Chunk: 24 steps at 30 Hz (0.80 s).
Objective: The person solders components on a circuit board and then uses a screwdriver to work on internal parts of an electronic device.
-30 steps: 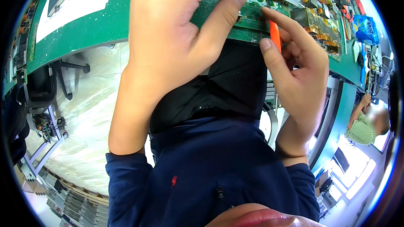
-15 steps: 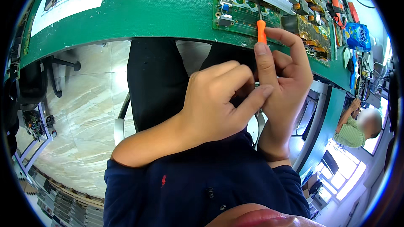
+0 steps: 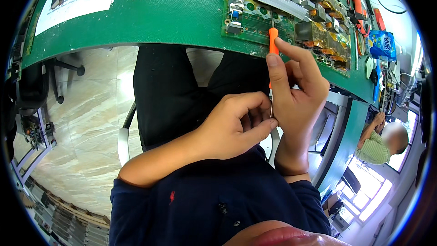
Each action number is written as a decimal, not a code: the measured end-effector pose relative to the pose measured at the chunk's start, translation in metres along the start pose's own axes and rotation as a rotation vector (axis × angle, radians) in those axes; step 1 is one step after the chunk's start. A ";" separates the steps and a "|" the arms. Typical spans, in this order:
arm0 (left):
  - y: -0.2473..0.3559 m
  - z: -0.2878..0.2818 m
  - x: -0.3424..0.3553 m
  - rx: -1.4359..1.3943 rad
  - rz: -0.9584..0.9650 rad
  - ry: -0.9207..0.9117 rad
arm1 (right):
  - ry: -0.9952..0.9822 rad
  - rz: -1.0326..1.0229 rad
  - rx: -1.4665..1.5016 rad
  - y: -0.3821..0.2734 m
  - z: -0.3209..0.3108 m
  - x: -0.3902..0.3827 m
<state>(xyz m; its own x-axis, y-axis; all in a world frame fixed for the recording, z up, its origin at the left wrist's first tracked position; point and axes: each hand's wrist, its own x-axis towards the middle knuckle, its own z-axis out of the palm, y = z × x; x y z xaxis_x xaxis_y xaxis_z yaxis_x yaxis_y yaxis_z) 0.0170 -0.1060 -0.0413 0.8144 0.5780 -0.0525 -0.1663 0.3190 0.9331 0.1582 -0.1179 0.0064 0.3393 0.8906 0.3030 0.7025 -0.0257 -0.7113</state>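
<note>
An orange-handled tool that looks like a screwdriver point(image 3: 273, 41) is held upright in my right hand point(image 3: 298, 89), between the thumb and index finger. Thin metal shows at both ends of its handle. The far tip lies over a green circuit board point(image 3: 255, 26) at the table's near edge; I cannot tell whether they touch. My left hand point(image 3: 230, 125) is closed, its thumb and curled fingers at the lower end of the thin metal shaft, just below the right palm. Part of the handle is hidden behind the right thumb.
More boards with yellow-wrapped transformers point(image 3: 314, 32) crowd the right side of the green table point(image 3: 173, 13). A blue packet point(image 3: 382, 44) and cables lie beyond. White paper point(image 3: 75, 7) with a dark flat object is at left. A person point(image 3: 378, 143) works farther right.
My left hand has moved down toward me, opening the gap that shows the tool's lower shaft. My right hand still grips the handle. The whole view has shifted slightly.
</note>
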 end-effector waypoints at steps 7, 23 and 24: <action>0.004 0.015 0.003 -0.210 0.093 0.194 | 0.029 -0.409 -0.155 -0.013 -0.016 0.015; -0.013 0.004 0.012 -0.096 0.247 0.225 | -0.315 -0.545 -0.115 0.014 0.006 -0.015; -0.014 0.005 0.011 -0.069 0.266 0.238 | -0.325 -0.542 -0.109 0.014 0.005 -0.015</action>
<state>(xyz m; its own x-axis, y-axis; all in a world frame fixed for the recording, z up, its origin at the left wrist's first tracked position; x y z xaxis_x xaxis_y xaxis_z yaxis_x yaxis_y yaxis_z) 0.0306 -0.1075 -0.0530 0.5869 0.8034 0.1000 -0.3986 0.1793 0.8994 0.1596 -0.1290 -0.0110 -0.2771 0.8818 0.3816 0.7867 0.4362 -0.4368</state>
